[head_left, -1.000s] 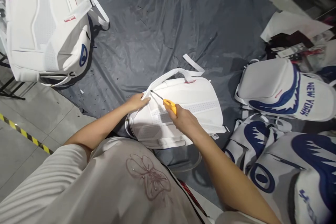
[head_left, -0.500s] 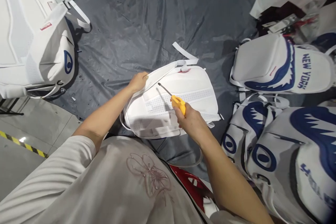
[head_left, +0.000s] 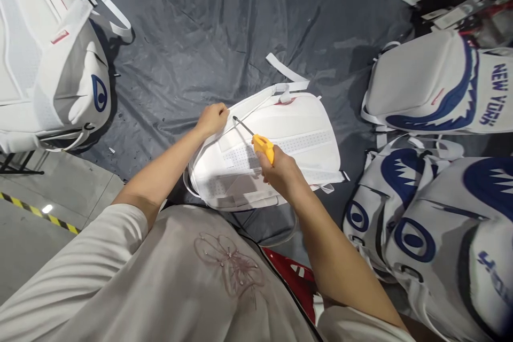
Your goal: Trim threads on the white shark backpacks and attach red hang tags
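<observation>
A: State of the left hand (head_left: 214, 118)?
B: Grasping the shoulder strap (head_left: 258, 99) of a white backpack (head_left: 298, 124), fingers curled at its edge.
A: And the right hand (head_left: 280, 171)?
B: Clenched round a yellow-handled tool (head_left: 263, 147). Dark shaft aims toward the left hand, tip at the strap; contact, cannot tell.
A: Backpack's position?
B: Lying between and beneath both hands, back panel up, on a dark gray sheet (head_left: 216, 26).
A: Farther out?
B: Well left of the left hand, an eye-patched backpack (head_left: 76, 80). Well right of the right, a NEW YORK backpack (head_left: 412, 83).
</observation>
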A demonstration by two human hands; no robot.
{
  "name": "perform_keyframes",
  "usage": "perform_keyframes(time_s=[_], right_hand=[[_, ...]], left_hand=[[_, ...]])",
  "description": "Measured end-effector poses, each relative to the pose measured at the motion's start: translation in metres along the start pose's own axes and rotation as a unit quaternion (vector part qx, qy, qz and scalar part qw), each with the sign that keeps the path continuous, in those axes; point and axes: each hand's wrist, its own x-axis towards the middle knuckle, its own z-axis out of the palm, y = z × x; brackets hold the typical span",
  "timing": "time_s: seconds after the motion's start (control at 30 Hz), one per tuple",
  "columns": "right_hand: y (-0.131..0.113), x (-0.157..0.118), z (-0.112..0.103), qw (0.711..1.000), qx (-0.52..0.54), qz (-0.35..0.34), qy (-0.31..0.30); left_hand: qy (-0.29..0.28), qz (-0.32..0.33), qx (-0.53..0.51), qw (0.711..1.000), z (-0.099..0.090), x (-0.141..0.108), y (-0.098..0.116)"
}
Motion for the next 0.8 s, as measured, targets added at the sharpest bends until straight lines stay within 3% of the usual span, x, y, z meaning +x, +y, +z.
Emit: perform_keyframes(time_s=[0.23, 0.57, 0.8], right_hand=[[0.001, 0.000, -0.001, 1.000, 0.017, 0.016, -0.015], [0.004, 0.005, 0.002, 0.998, 0.060, 0.017, -0.015], [0.001, 0.010, 0.004, 0.999, 0.049, 0.000, -0.011]], left_hand=[[0.013, -0.009, -0.016, 1.000, 0.003, 0.001, 0.004], [-0.010, 0.019, -0.102, 0.995, 0.014, 0.005, -0.014], [-0.008, 0.004, -0.120, 0.993, 0.015, 0.009, -0.019]])
